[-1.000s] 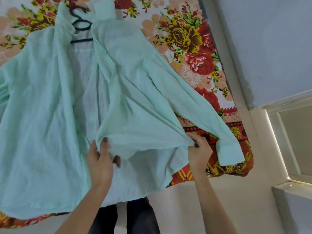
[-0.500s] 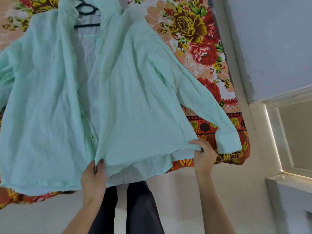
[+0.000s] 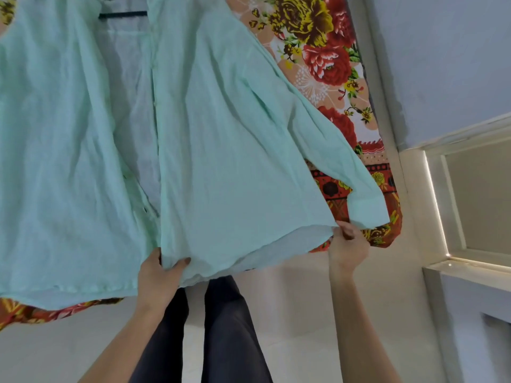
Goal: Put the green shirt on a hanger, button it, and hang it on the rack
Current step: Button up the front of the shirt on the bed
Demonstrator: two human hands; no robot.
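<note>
Closest to the camera, the person's legs (image 3: 226, 327) in dark trousers stand at the bottom centre, with both bare forearms reaching up and away from them. The left hand (image 3: 159, 272) grips the bottom hem of the green shirt (image 3: 235, 147) at the inner corner of one front panel, its thumb lying on top of the cloth and its fingers tucked beneath. The right hand (image 3: 347, 244) pinches the same hem at its outer corner, fingers curled around the edge, just beside the sleeve cuff (image 3: 365, 208) that lies on the far side of it. Between the two hands the hem sags in a shallow curve, so this panel is stretched across from one grip to the other. Beyond the hands the shirt lies spread on its back over a floral bedsheet (image 3: 326, 59), unbuttoned, its two front panels parted to show the paler inside of the back. The other panel lies flat to the left, its hem reaching the near edge of the bed. Farther up, at the open neck, the dark bar of a hanger (image 3: 123, 14) shows inside the shirt. To the right of the bed rises a pale wall (image 3: 442, 51), and lower on that side is a cream-framed recess (image 3: 470, 203) with a bright strip along its edge.
</note>
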